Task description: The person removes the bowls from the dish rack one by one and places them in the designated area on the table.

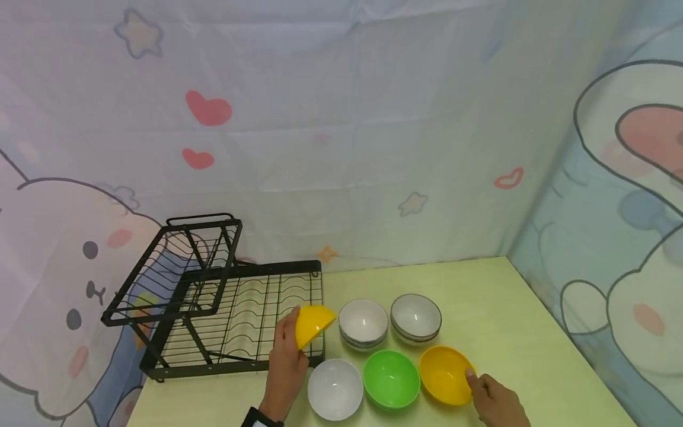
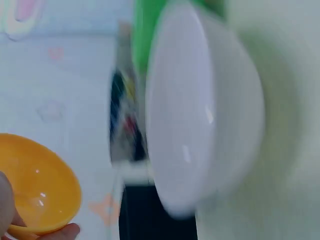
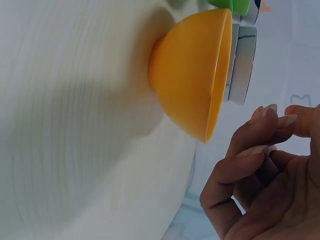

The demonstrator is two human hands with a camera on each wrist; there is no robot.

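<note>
My left hand (image 1: pixel 286 370) grips a small yellow bowl (image 1: pixel 313 324) by its rim, tipped on its side above the right end of the black dish rack (image 1: pixel 235 366). The left wrist view shows the inside of this bowl (image 2: pixel 47 192), with fingertips under its edge. Another yellow bowl (image 1: pixel 444 375) stands upright on the table. Close by its right rim is my right hand (image 1: pixel 497 401). In the right wrist view that hand's loosely bent fingers (image 3: pixel 252 132) are apart from the bowl (image 3: pixel 187 72) and hold nothing.
A white bowl (image 1: pixel 335 389) and a green bowl (image 1: pixel 391 379) sit in a row left of the standing yellow one. Behind them are two stacks of pale bowls, one left (image 1: pixel 364 320) and one right (image 1: pixel 416 315). The rack has a raised upper tier (image 1: pixel 160 315) on its left.
</note>
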